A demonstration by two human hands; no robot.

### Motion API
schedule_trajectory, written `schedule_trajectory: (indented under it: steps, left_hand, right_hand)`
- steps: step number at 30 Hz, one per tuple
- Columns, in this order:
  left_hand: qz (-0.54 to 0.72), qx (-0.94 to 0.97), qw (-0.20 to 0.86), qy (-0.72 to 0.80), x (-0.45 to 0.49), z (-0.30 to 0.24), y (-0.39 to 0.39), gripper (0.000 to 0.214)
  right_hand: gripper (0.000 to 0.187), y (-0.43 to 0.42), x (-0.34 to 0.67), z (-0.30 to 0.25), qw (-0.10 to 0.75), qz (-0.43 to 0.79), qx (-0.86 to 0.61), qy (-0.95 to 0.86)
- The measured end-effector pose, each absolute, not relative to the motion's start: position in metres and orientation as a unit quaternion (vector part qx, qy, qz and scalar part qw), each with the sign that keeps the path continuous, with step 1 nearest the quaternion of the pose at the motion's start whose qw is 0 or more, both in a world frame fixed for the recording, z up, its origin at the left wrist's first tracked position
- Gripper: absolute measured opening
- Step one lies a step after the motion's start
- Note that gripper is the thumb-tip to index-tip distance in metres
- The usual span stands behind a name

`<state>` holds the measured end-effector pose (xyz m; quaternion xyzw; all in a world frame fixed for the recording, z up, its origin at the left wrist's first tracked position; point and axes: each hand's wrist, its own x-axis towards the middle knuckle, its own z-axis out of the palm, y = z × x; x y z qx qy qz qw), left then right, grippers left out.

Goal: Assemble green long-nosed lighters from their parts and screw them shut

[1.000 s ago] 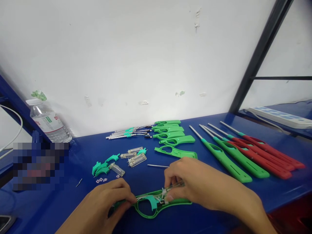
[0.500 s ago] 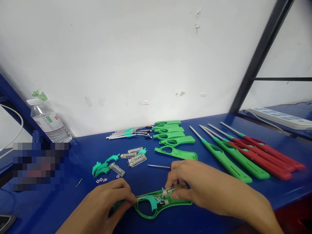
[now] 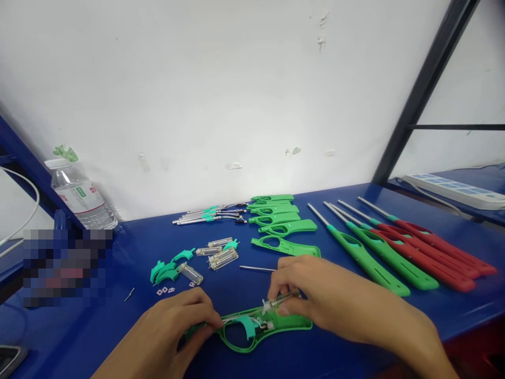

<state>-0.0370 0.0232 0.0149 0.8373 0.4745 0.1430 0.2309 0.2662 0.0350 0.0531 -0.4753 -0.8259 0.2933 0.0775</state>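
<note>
A green lighter shell half (image 3: 252,329) lies open on the blue table (image 3: 98,326) near its front edge, with a teal trigger (image 3: 249,325) and thin wires inside. My left hand (image 3: 173,329) pinches the shell's left end, fingers closed. My right hand (image 3: 311,295) is closed on a small clear gas tube (image 3: 278,301), held tilted just above the shell's right part.
Behind lie green shell halves (image 3: 278,221), metal nozzle rods (image 3: 207,215), clear tubes (image 3: 221,255), teal triggers (image 3: 165,268) and a loose pin (image 3: 256,268). Finished green and red lighters (image 3: 398,245) fill the right side. A water bottle (image 3: 81,197) stands far left; a power strip (image 3: 453,189) is far right.
My right hand has lifted the clear tube slightly and tilted it above the shell. The left hand and shell have stayed in place.
</note>
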Motion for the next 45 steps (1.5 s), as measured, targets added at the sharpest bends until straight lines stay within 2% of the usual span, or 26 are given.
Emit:
schedule_trajectory:
  steps: [18,34,40,45]
  left_hand:
    - [0.145,0.834,0.235,0.478,-0.037,0.013,0.024,0.029]
    - [0.155,0.836,0.226,0.477,-0.037,0.015,0.023,0.029]
    - [0.153,0.838,0.227,0.472,-0.037,0.013,0.023,0.028]
    - [0.155,0.835,0.232,0.474,-0.038,0.008,0.025,0.027]
  right_hand:
    - [0.008,0.037,0.269,0.049,0.089,0.272,-0.464,-0.838]
    - [0.012,0.037,0.272,0.052,0.106,0.321,-0.445,-0.829]
    - [0.022,0.036,0.267,0.058,0.089,0.296,-0.440,-0.843]
    - [0.015,0.034,0.266,0.052,0.076,0.260,-0.429,-0.861]
